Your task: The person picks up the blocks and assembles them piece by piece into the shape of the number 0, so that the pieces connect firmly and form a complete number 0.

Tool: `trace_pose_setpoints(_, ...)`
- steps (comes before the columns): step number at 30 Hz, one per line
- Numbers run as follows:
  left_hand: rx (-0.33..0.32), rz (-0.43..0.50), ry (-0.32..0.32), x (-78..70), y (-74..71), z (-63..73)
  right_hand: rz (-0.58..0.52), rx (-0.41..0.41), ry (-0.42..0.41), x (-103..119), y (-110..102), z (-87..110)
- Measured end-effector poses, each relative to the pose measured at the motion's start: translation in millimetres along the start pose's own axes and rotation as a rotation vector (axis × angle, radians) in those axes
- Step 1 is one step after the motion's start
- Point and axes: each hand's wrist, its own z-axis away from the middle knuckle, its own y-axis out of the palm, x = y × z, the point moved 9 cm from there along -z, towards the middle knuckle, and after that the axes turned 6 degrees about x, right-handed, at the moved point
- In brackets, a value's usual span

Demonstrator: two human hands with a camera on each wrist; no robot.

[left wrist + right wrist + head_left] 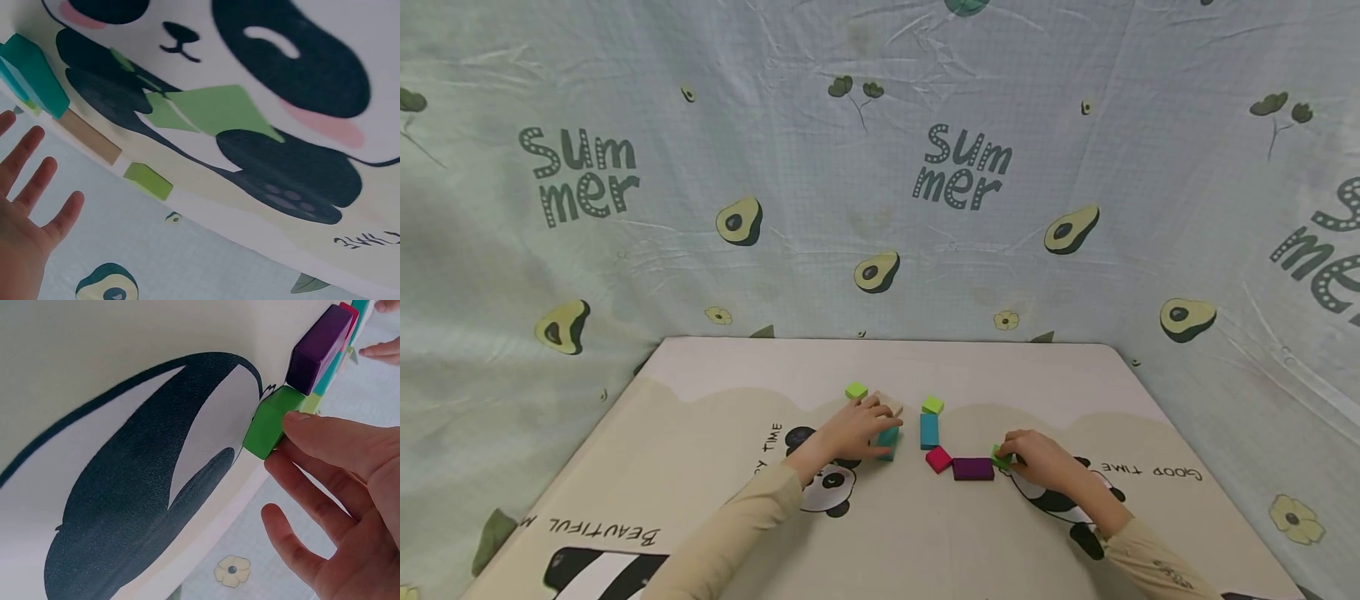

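Observation:
My right hand [1037, 460] pinches a green block [274, 422] between thumb and fingers. The block stands on the table at the end of a purple block [973, 469]. A red block [938, 459] sits at the purple block's other end, with a blue block [929, 432] and a lime block [933, 405] running away behind it. Spread fingers of my left hand [859, 427] are beside a teal block [39, 75] and hold nothing. Beyond that hand lie a tan wooden block [90, 137] and another lime block [149, 180], in a row with the teal one.
The table top [880, 542] carries printed pandas and lettering. Its far edge meets a hanging cloth [820, 167] with avocado prints, which also covers both sides. A gap of bare table lies between the teal block and the blue block.

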Motion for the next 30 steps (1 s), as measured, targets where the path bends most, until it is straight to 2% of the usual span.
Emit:
trace_pose_setpoints(4,0.047,0.040,-0.021,2.4,6.9,3.1,0.016,-0.005,0.015,1,-1,3.0)
trace_pose_setpoints(8,0.076,0.041,-0.038,3.3,12.2,4.8,0.032,0.005,0.062,2,1,7.4)
trace_pose_setpoints(20,0.100,0.053,-0.065,9.6,21.1,2.7,0.115,0.029,0.058,2,5,18.5)
trace_pose_setpoints(25,0.087,0.043,-0.042,8.4,20.2,1.8,0.164,0.039,0.044,-2,10,22.7)
trace_pose_setpoints(30,0.052,0.019,-0.015,6.2,17.0,0.7,0.257,0.009,-0.025,1,12,27.0)
